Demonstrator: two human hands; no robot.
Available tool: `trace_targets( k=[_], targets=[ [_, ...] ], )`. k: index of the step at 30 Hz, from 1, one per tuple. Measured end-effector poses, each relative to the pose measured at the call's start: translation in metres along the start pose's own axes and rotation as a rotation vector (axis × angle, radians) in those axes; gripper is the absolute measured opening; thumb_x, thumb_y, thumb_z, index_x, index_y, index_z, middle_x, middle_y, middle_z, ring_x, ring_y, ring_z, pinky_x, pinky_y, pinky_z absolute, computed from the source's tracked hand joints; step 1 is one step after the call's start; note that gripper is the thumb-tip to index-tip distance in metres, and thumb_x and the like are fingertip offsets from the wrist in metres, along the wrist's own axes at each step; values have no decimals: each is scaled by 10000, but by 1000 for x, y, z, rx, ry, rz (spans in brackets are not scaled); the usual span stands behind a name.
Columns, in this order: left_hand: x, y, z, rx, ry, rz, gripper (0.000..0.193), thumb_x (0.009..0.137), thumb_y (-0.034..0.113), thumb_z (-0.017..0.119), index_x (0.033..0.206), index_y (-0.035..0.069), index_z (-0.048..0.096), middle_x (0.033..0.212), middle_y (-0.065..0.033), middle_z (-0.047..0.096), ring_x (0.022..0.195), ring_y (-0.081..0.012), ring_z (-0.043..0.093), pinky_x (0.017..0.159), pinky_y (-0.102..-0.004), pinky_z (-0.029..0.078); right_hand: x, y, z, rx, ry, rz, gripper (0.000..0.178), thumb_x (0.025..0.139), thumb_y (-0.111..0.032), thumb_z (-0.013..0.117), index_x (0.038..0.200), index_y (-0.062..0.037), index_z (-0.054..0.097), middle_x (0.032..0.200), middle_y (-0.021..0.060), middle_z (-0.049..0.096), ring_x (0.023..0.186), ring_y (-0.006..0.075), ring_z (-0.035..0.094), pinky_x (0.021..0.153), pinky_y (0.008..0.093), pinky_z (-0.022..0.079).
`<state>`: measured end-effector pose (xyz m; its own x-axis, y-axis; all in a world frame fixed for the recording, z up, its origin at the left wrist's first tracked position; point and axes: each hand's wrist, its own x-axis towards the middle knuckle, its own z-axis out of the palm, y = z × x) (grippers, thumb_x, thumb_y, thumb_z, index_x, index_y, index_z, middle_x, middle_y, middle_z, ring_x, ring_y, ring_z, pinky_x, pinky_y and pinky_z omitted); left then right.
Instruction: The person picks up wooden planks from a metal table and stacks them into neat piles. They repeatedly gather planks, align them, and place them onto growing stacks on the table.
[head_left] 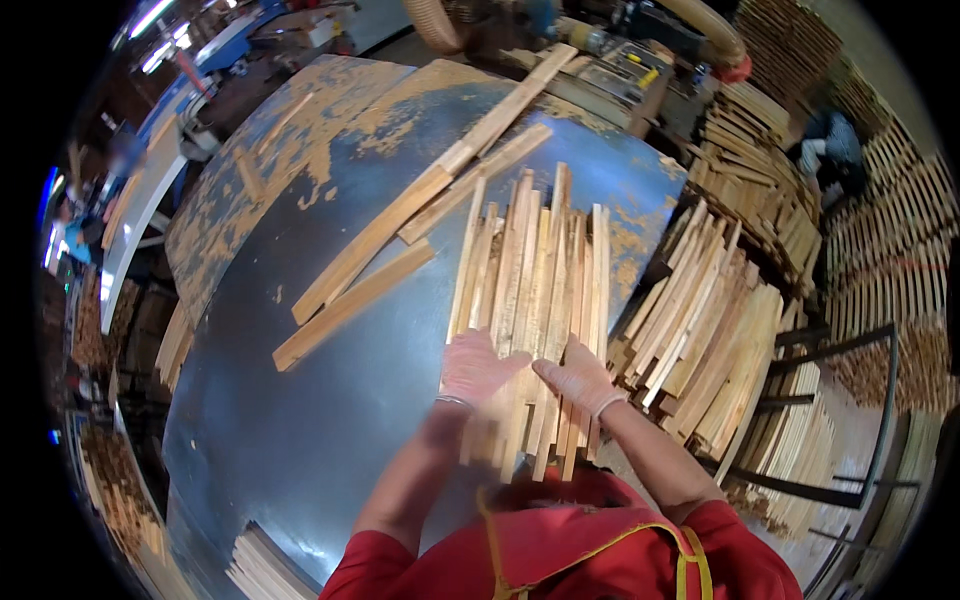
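A bundle of narrow wooden strips (pixel 530 270) stands on edge, side by side, at the right part of the metal table (pixel 250 430), with uneven ends. My left hand (pixel 478 367), in a thin pale glove, grips the bundle's left side, its thumb pointing inward across the top. My right hand (pixel 582 378), gloved too, holds the strips from the right, thumb toward the left one. Both sets of fingers are partly hidden against the wood. To the left of the bundle lie a long board (pixel 400 205), a shorter board (pixel 480 180) and another board (pixel 355 305), all slanted.
Sawdust (pixel 385 115) coats the table's far side. A stack of boards (pixel 700 310) stands beside the right edge, near a black metal frame (pixel 885 410). More strips (pixel 262 565) lie at the lower left. Machinery (pixel 610 85) sits beyond the table; a person (pixel 835 150) is at far right.
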<state>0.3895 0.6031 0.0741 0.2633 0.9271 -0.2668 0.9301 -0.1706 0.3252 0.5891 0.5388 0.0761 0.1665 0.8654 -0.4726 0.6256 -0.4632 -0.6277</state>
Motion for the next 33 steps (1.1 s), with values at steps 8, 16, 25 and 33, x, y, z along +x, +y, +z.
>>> trace_targets(
  k=[8, 16, 25, 33],
  targets=[
    [47, -75, -10, -375, 184, -207, 541, 943, 483, 688, 1132, -23, 716, 1108, -233, 744, 1080, -366, 706, 929, -471, 539, 11, 105, -51, 206, 279, 122, 586, 968, -379, 693, 1395, 2, 570, 1198, 244, 727, 1088, 357, 721, 949, 449, 567],
    [60, -91, 54, -930, 2, -270, 558, 968, 335, 703, 1356, -64, 665, 1162, -181, 749, 1039, -281, 689, 953, -417, 534, 15, 111, -43, 255, 144, 80, 721, 1016, -369, 634, 1590, 37, 476, 1320, 292, 676, 1171, 390, 682, 1085, 430, 540],
    [63, -97, 53, -1089, -67, -259, 485, 1049, 167, 630, 1456, -91, 576, 1292, -153, 713, 1120, -222, 689, 988, -357, 556, 56, 277, -192, 36, 829, 604, 711, 977, -365, 695, 1586, -52, 506, 1524, 223, 596, 1313, 392, 625, 1141, 489, 499],
    [67, -99, 54, -1078, -70, -286, 547, 1056, 212, 660, 1490, -94, 528, 1338, -169, 697, 1177, -239, 692, 1046, -374, 554, 62, 305, -160, -18, 553, 742, 832, 1039, -464, 617, 1716, -84, 318, 1645, 184, 516, 1491, 382, 514, 1260, 507, 407]
  ],
)
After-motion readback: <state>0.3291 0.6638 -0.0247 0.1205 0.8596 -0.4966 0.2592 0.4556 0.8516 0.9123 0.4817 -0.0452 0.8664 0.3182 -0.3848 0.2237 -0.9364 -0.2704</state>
